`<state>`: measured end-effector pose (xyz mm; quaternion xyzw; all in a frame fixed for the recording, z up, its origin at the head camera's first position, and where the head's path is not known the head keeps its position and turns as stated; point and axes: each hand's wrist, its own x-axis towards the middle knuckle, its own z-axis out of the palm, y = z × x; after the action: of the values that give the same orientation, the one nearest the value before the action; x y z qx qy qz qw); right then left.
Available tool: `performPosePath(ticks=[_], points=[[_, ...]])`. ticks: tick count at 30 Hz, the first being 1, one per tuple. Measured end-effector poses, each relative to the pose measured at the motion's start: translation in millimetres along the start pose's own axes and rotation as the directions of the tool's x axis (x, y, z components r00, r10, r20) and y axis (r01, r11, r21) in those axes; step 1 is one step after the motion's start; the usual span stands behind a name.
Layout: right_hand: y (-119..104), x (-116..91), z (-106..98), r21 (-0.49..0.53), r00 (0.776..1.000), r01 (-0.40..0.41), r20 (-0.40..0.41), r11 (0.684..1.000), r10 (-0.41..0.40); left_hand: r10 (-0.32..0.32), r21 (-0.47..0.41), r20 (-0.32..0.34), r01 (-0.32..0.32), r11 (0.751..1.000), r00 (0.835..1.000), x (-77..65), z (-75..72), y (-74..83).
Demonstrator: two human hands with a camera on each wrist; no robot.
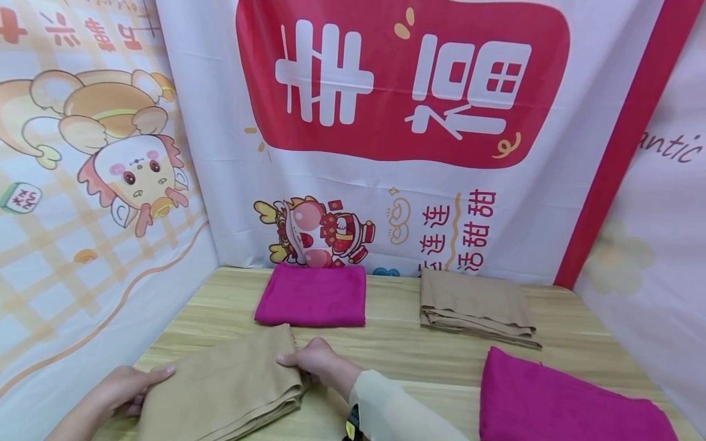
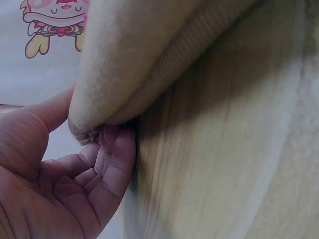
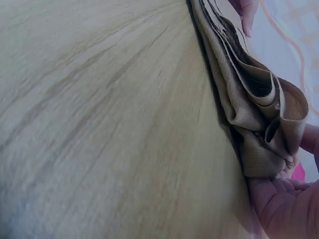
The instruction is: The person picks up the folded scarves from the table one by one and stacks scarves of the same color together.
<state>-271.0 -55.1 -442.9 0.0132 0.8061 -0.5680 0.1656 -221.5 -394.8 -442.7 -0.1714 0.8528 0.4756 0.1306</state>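
Pinching the right edge of the folded tan cloth (image 1: 226,383) with the right hand (image 1: 314,362), fingers curled on the layers to keep them stacked. Holding the left edge with the left hand (image 1: 129,389), fingers tucked under and thumb on top. Lying on the wooden table (image 1: 397,349), close to the body. Beyond the hands, a pink towel (image 1: 313,295) and another tan cloth (image 1: 474,306). Off to the right, a second pink towel (image 1: 562,401).

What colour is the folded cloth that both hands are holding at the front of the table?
Tan, a plain light brown: the folded cloth shows best in the head view.
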Motion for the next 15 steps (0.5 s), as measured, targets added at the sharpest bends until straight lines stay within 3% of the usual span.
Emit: performPosePath(ticks=[4,10,15], points=[[0.0,-1.0,2.4,0.054,0.999,-0.014,0.031,0.998,0.012,0.011,-0.019,0.009,-0.011,1.0,1.0,-0.4,-0.6,0.0],[-0.8,-1.1,4.5,0.1,0.999,-0.018,0.049,0.995,0.013,0.075,-0.054,0.085,-0.071,0.996,0.994,2.8,-6.7,-1.7],[0.1,-0.9,8.3,0.119,0.998,0.01,0.054,0.993,-0.016,0.08,-0.064,0.101,-0.074,0.995,0.992,2.9,-8.8,-3.1]])
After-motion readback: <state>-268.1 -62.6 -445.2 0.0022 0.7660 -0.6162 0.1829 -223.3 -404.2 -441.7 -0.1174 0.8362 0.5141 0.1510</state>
